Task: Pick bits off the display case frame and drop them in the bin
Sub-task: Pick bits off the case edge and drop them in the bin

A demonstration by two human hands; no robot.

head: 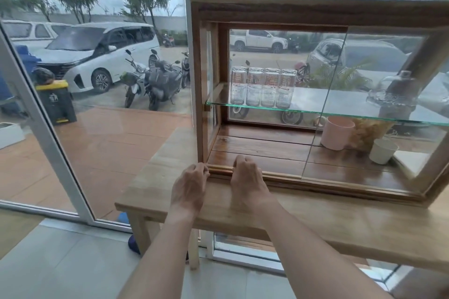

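Observation:
A wooden display case (267, 11) with glass panels stands on a wooden table (340, 221) by the window. Both hands rest at the left end of its bottom front frame rail (281, 176). My left hand (189, 187) has its fingertips curled against the lower left corner of the frame. My right hand (247, 175) has its fingers bent down onto the rail's groove just to the right. The bits are too small to see, and I cannot tell whether either hand pinches one. No indoor bin is in view.
Inside the case, several glass jars (263, 87) stand on a glass shelf (315, 110); a pink cup (337, 132) and a white cup (382, 150) sit on its floor. A sliding glass door (323, 104) is half open. A yellow-lidded bin (57, 102) stands outside the window.

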